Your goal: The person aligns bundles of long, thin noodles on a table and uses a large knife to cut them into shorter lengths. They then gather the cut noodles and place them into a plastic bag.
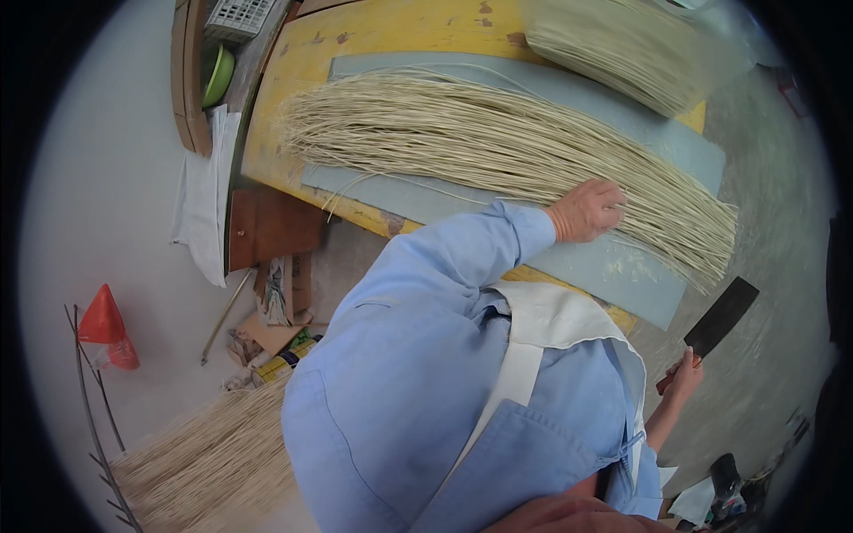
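Observation:
A long bundle of thin, pale strands [460, 133], which look like dried noodles, lies across a grey-blue board [666, 293]. My left hand [588, 210] is at the bundle's near side, right of its middle, with curled fingers gripping some strands; the fingertips are partly hidden. Off to the right, beyond the board's end, my right hand [684, 377] holds a cleaver [722, 317] by its reddish-brown handle. The dark, broad blade points up and away from me, apart from the strands.
The board lies on a worn yellow table [400, 30]. Another strand stack [620, 60], partly under clear plastic, is at the far right. More strands [206, 460] spread out at lower left, near thin rods [86, 386]. A green basin [218, 76] sits at upper left.

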`<move>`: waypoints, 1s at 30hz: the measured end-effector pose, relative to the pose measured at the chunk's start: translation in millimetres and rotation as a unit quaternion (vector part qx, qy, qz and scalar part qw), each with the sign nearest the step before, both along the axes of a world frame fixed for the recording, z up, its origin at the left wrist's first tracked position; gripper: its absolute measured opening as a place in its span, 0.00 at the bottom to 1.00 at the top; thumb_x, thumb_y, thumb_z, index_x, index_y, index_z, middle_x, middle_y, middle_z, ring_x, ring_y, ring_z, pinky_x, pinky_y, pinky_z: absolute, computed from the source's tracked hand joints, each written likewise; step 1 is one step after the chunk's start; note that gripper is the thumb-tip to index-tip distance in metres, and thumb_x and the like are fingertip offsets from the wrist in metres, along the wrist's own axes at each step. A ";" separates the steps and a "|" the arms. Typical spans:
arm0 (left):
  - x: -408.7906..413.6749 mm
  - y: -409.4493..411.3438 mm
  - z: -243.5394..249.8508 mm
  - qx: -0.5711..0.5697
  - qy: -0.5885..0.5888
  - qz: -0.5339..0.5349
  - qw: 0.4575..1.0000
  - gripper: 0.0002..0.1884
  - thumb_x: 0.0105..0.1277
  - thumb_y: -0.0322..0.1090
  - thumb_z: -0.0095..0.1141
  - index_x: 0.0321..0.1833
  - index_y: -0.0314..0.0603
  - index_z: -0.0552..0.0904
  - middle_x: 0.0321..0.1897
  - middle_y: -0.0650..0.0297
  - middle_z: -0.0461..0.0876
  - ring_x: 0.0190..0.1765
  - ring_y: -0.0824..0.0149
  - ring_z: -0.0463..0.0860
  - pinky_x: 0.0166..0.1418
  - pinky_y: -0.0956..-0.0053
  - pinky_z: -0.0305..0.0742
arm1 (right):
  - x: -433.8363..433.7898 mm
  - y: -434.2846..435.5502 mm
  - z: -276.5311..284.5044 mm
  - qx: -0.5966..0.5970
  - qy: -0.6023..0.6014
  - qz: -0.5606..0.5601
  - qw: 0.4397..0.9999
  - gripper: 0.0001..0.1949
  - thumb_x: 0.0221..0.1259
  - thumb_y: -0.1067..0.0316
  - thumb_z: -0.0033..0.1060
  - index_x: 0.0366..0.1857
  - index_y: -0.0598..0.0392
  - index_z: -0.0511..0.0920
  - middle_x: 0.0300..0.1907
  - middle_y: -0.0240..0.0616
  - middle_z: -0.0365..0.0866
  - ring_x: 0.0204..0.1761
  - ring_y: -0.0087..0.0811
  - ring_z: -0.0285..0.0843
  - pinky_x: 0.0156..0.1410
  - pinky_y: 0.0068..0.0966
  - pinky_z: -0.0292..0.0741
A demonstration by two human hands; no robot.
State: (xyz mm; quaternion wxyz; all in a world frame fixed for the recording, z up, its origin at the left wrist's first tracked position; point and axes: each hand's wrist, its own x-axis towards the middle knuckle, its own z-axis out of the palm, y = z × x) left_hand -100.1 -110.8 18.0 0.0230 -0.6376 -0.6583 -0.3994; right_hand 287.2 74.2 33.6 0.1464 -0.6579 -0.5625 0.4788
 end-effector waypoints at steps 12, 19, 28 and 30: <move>39.3 48.6 20.9 -0.261 0.053 0.054 0.962 0.54 0.49 0.53 0.69 0.72 0.28 0.54 0.73 0.40 0.48 0.76 0.38 0.45 0.75 0.46 0.44 | -64.6 40.9 24.9 0.017 -0.116 0.067 0.991 0.14 0.57 0.60 0.63 0.26 0.60 0.73 0.17 0.33 0.72 0.15 0.25 0.72 0.20 0.26 0.70; 95.8 122.1 15.2 -0.248 0.098 -0.092 0.959 0.63 0.44 0.62 0.70 0.73 0.25 0.48 0.74 0.36 0.44 0.75 0.33 0.42 0.74 0.40 0.39 | -79.0 37.6 23.3 0.002 -0.035 0.050 0.998 0.13 0.59 0.60 0.62 0.28 0.56 0.70 0.17 0.30 0.69 0.15 0.21 0.67 0.19 0.23 0.67; 57.8 183.1 6.4 -0.303 0.152 0.055 0.939 0.68 0.40 0.65 0.71 0.72 0.23 0.46 0.72 0.31 0.42 0.74 0.30 0.39 0.73 0.38 0.35 | -69.5 42.0 1.8 -0.026 -0.008 0.055 0.998 0.15 0.56 0.60 0.63 0.34 0.63 0.72 0.23 0.42 0.75 0.21 0.32 0.76 0.26 0.31 0.74; 47.2 192.3 11.0 -0.318 0.139 0.058 0.936 0.70 0.39 0.65 0.72 0.73 0.22 0.43 0.71 0.27 0.41 0.74 0.28 0.35 0.73 0.36 0.32 | -69.8 49.0 -2.0 0.037 -0.054 0.091 0.994 0.16 0.56 0.60 0.63 0.38 0.64 0.73 0.27 0.48 0.78 0.29 0.41 0.80 0.36 0.35 0.76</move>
